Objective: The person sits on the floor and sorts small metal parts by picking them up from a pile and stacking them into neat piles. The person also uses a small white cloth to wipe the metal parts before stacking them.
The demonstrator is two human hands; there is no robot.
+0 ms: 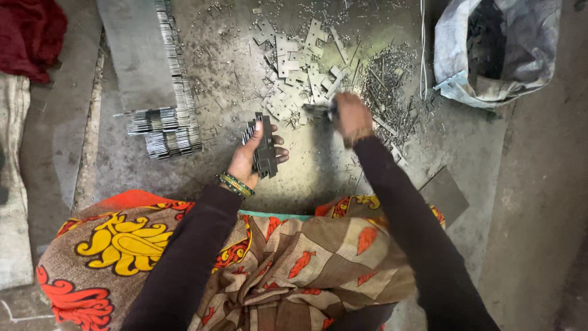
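My left hand [248, 156] grips a stack of flat grey metal plates [263, 150], held upright above the floor in front of my knees. My right hand [349, 116] is closed on a single metal plate [318, 110], just off a loose pile of the same notched plates [297, 67] lying on the floor. The right hand is blurred. Beaded bangles [237, 184] sit on my left wrist. Both arms wear dark sleeves.
Neat rows of stacked plates [171, 122] run along a flat grey sheet [138, 52] at the left. Thin metal pins [389, 76] are scattered at the right. A grey sack [496, 49] stands at the upper right. A small flat plate [444, 196] lies by my right knee. Red cloth [27, 34] lies at the upper left.
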